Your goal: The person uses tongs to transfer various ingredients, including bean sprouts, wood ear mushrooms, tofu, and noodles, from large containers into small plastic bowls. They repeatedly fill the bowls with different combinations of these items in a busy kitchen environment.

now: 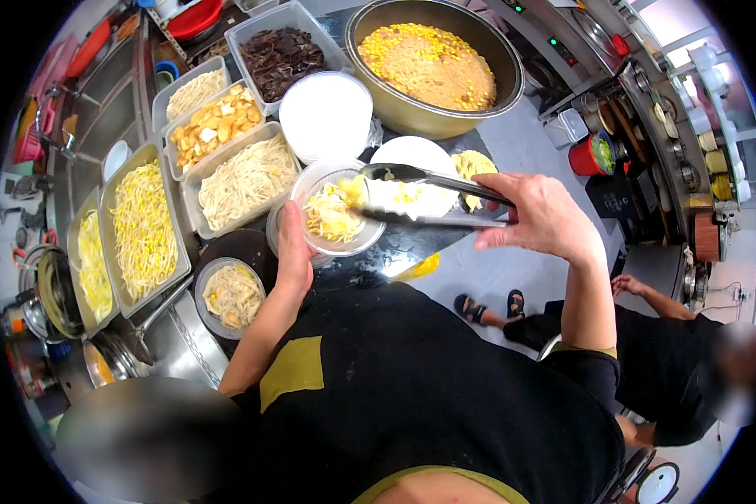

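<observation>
My left hand (294, 256) is closed on the side of a clear round plastic bowl (375, 233), which contains pale noodle-like strands and yellow shreds. In my right hand (546, 214) is a pair of black-handled tongs (445, 220). Their tips are over the bowl at a clump of yellow food, slightly smeared by motion. Just beyond the bowl lies a white plate (437, 197) with some yellow and white bits on it. A heap of yellow shreds (476, 165) sits to the plate's right, partly behind the tongs and my right hand.
Left of the bowl stand tubs of noodles (248, 176), fried tan pieces (214, 126), dark fungus (281, 63) and bean sprouts (147, 227). A large pot (512, 92) of yellow-and-tan food and white round lids (326, 113) stand behind. Another person (672, 361) is at the right.
</observation>
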Available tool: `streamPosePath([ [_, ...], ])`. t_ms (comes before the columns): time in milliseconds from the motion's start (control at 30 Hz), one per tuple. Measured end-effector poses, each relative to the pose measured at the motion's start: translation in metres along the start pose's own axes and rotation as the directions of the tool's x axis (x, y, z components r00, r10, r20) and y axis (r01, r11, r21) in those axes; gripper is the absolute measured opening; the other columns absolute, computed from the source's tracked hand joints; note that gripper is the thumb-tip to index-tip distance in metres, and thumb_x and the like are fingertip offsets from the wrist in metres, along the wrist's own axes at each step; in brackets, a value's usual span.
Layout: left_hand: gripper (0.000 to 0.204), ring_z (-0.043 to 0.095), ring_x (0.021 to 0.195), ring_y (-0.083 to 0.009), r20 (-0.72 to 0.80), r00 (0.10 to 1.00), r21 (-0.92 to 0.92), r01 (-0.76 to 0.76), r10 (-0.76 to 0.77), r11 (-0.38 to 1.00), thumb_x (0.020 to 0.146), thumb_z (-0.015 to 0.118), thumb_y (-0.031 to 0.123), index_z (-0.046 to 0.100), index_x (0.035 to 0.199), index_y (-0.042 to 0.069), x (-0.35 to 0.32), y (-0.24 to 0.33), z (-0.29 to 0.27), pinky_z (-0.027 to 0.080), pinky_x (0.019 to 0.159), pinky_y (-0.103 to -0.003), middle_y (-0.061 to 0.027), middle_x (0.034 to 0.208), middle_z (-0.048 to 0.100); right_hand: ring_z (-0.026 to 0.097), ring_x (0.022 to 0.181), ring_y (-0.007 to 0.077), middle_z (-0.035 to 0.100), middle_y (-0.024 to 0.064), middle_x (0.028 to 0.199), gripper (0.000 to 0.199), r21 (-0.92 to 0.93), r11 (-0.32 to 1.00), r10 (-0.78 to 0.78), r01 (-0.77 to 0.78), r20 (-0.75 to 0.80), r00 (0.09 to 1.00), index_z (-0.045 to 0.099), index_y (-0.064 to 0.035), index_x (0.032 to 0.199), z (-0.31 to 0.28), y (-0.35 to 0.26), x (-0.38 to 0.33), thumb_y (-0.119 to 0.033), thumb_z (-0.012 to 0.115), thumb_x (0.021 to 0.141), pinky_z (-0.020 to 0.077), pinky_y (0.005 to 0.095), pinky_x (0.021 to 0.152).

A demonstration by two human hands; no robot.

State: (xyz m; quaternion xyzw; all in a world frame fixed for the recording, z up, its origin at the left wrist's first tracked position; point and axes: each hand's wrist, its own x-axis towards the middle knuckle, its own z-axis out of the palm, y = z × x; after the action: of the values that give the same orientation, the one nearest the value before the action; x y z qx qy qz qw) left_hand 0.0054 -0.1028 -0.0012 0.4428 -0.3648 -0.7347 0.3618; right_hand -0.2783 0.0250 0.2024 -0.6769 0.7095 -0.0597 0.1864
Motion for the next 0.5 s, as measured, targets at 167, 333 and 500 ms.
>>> streamPosePath([
  [167, 0.065, 0.047, 0.131, -0.0237, 0.003, 0.999, -0.084, -0.035, 0.035, 0.996, 0.104, 0.029, 0.051, 0.033, 0.147, 0.002, -0.005, 0.007, -0.014, 0.041, 0.108, -0.039, -0.0147, 0.144, 0.045, 0.067, 0.076, 0.0362, 0.066, 0.0165, 0.077, 0.044, 0.11, 0.971, 0.218, -0.212, -0.04, 0.975, 0.06, -0.0035, 0.107, 0.032, 0.039, -0.009, -0.026, 0.074, 0.072, 0.0517, 0.0452, 0.071],
  [333, 0.066, 0.042, 0.135, -0.0259, -0.092, 0.993, -0.179, -0.092, 0.076, 0.98, 0.104, 0.025, 0.054, 0.038, 0.145, 0.004, -0.032, 0.044, -0.053, 0.032, 0.114, -0.042, -0.0131, 0.147, 0.043, 0.068, 0.074, 0.0362, 0.066, 0.0196, 0.077, 0.039, 0.439, 0.841, 0.451, -0.315, -0.25, 0.857, 0.061, -0.0113, 0.117, 0.202, 0.078, 0.0, -0.015, 0.065, 0.078, 0.0536, 0.0437, 0.07],
  [500, 0.066, 0.04, 0.137, -0.0264, -0.291, 0.929, -0.195, -0.293, 0.23, 0.936, 0.104, 0.023, 0.053, 0.037, 0.146, 0.004, -0.057, 0.085, -0.095, 0.032, 0.114, -0.043, -0.013, 0.148, 0.042, 0.066, 0.068, 0.0363, 0.064, 0.0173, 0.071, 0.03, 0.423, 0.824, 0.517, -0.376, -0.293, 0.804, 0.064, -0.0112, 0.107, 0.254, 0.051, 0.02, -0.015, 0.069, 0.078, 0.0513, 0.0451, 0.064],
])
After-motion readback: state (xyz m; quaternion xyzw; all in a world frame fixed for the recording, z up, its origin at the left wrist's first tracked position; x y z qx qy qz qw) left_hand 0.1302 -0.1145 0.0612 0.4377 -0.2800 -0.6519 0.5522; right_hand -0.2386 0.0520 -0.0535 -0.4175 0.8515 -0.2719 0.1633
